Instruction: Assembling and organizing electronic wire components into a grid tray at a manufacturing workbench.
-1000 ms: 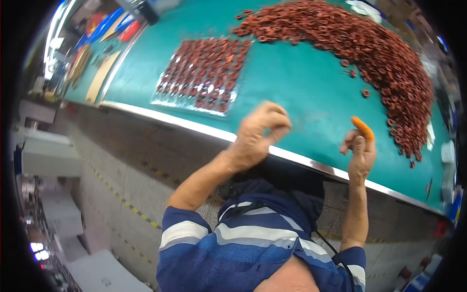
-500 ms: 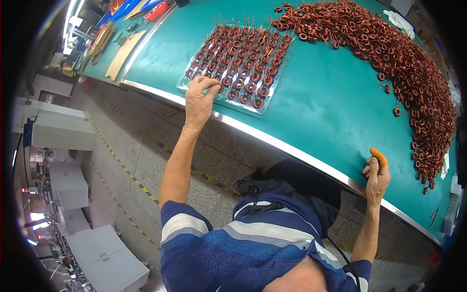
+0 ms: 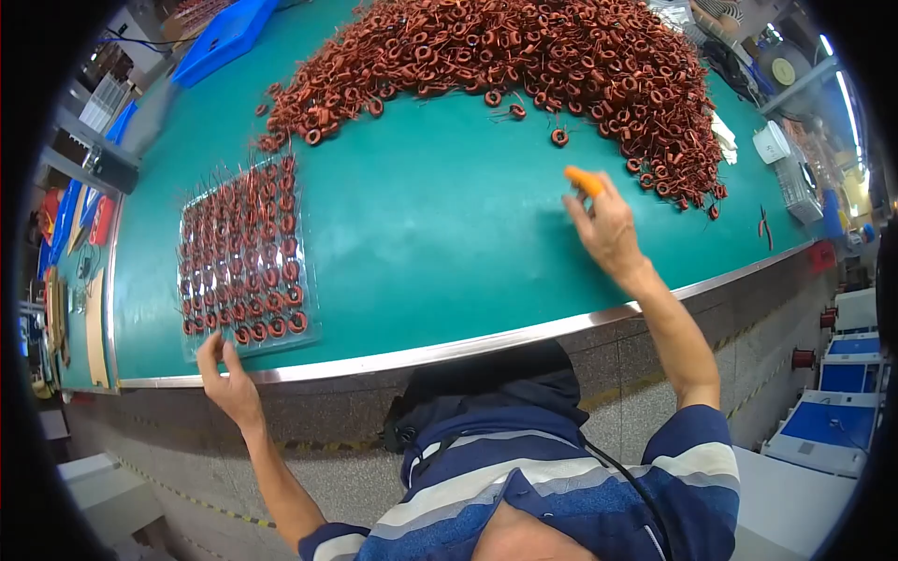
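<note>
A clear plastic tray (image 3: 313,329) stands on the green tabletop at left, filled with rows of copper-red wire-wound ring coils (image 3: 272,278), their thin leads sticking up. At the tray's near edge is my left hand (image 3: 230,388), thumb and forefinger a little apart beside the front row, with no coil visible between them. Out over the table at right, my right hand (image 3: 610,229) reaches toward a large heap of the same coils (image 3: 524,47). An orange finger cot (image 3: 584,180) covers one of its fingertips. Its thumb and that finger are apart, holding nothing visible.
A few loose coils (image 3: 559,137) lie at the heap's near side. Small pliers (image 3: 765,229) rest at far right, near a clear plastic box (image 3: 797,192). A blue tray (image 3: 224,42) is at the back left. The metal table edge (image 3: 449,352) runs before me.
The view has turned to the right. My left hand has drawn back from among the tray's coils to its near edge. My right hand has reached farther over the table toward the heap.
</note>
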Action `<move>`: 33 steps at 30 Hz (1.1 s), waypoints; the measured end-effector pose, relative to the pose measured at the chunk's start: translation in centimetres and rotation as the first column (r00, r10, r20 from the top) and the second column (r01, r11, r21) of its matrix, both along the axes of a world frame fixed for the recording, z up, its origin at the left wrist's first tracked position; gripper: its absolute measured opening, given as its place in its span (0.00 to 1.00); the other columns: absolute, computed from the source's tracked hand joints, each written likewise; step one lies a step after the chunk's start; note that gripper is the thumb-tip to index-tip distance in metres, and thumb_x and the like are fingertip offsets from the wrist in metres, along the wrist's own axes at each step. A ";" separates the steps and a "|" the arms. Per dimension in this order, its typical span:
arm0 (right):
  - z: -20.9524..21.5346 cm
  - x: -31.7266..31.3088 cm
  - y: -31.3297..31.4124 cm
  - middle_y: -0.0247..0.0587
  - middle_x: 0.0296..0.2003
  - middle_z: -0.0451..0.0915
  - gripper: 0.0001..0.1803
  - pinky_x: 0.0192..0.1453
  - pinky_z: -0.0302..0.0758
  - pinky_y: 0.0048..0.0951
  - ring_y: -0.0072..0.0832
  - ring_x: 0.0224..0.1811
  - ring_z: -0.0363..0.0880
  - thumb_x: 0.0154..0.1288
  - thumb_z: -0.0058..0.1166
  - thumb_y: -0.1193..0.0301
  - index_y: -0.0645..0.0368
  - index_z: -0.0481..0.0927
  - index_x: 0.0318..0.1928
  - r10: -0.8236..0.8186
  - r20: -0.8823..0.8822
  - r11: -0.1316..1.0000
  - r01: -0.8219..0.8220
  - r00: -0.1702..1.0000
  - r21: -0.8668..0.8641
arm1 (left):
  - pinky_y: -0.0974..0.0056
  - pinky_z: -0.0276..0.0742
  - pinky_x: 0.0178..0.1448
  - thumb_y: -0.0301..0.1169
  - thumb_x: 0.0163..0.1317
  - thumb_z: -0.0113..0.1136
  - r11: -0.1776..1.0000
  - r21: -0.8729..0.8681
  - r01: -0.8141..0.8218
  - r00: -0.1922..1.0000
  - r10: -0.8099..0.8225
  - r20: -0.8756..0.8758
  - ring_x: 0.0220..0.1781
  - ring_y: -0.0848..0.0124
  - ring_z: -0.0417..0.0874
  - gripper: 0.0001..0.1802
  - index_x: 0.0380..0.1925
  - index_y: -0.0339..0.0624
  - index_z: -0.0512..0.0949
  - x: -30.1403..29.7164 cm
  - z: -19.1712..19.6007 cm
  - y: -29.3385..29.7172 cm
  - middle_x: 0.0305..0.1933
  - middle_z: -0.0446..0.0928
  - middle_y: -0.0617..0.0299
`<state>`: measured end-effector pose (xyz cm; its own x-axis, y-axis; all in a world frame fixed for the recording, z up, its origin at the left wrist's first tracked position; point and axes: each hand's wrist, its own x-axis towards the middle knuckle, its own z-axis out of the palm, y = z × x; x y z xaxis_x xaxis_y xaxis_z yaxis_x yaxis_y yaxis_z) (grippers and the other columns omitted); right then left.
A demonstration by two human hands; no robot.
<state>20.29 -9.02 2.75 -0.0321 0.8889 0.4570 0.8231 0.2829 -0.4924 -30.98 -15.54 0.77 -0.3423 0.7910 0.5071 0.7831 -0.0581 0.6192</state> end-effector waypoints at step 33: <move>3.4 0.0 -0.6 0.38 0.38 0.80 0.21 0.40 0.73 0.22 0.22 0.36 0.76 0.65 0.59 0.64 0.65 0.77 0.52 0.115 -0.600 0.988 -0.156 0.792 -0.018 | 0.69 0.76 0.32 0.32 0.72 0.44 0.289 0.195 0.937 0.046 -0.657 0.753 0.26 0.73 0.78 0.11 0.44 0.34 0.71 32.7 3.3 8.7 0.27 0.76 0.60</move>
